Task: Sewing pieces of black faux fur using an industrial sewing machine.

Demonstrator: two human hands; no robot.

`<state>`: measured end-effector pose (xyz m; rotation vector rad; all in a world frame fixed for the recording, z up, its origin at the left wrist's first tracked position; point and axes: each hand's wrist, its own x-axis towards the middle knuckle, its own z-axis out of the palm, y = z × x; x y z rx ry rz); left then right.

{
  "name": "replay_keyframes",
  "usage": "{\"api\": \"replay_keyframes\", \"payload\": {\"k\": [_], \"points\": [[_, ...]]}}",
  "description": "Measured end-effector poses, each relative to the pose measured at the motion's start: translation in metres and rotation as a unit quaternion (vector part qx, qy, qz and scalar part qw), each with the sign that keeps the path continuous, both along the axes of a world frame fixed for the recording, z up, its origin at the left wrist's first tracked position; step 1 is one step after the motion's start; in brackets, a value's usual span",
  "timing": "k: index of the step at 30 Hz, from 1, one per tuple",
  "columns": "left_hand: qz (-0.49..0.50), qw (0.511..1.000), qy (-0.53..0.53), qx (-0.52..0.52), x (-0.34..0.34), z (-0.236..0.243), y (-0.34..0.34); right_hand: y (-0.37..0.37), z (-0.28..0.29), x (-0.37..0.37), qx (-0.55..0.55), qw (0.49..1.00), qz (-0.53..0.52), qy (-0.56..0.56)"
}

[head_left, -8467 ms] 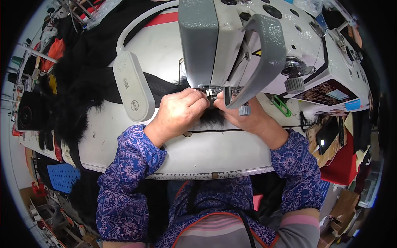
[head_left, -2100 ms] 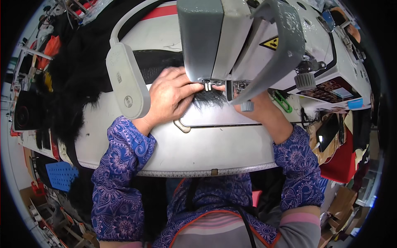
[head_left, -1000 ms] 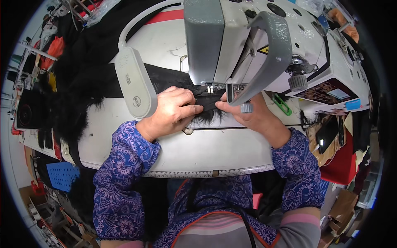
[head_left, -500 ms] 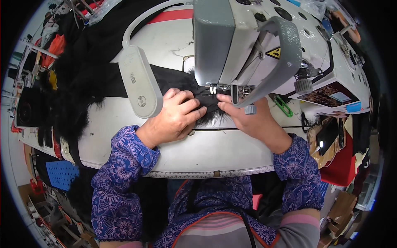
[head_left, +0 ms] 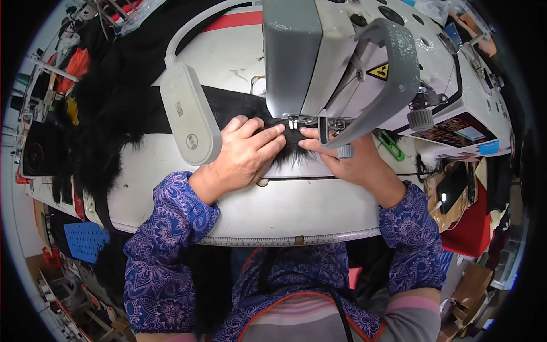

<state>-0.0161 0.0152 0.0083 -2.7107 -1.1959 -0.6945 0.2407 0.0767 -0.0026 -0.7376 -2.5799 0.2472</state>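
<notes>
Black fabric with a furry edge (head_left: pixel 228 101) lies across the bed of a sewing machine (head_left: pixel 292 62) and runs under its presser foot (head_left: pixel 293 123). My left hand (head_left: pixel 242 154) rests on the fabric just left of the foot, fingers stretched out and pressing down. From the right, my right hand (head_left: pixel 356 165) reaches in with its fingers extended, their tips on the fabric beside the foot. The grey guard arm (head_left: pixel 401 74) covers part of that hand. Black fur tufts (head_left: pixel 293 155) stick out between both hands.
A white lamp head (head_left: pixel 191 114) on a bent neck hangs close over my left hand. Green thread snips (head_left: pixel 391 147) lie right of my right hand. More black furry material (head_left: pixel 91 137) piles up at the left. A ruler strip (head_left: pixel 256 241) follows the table's front edge.
My left hand's fingers were bent and now lie straighter, with their tips nearer the presser foot. My right fingers have shifted slightly and are spread a little more.
</notes>
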Motion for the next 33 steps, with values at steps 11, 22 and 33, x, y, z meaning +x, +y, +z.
{"api": "replay_keyframes", "payload": {"k": [11,22,33], "points": [[-0.084,0.996,-0.014,0.006,0.000,0.000,0.002,0.003,0.001,-0.001,-0.075,0.994,-0.034,-0.070],[-0.018,0.995,-0.094,-0.033,0.006,-0.003,0.009,0.003,-0.001,-0.006,-0.066,0.997,-0.012,0.046],[-0.103,0.984,-0.138,-0.038,-0.007,-0.002,0.003,0.002,-0.004,0.000,-0.017,1.000,0.000,0.021]]}}
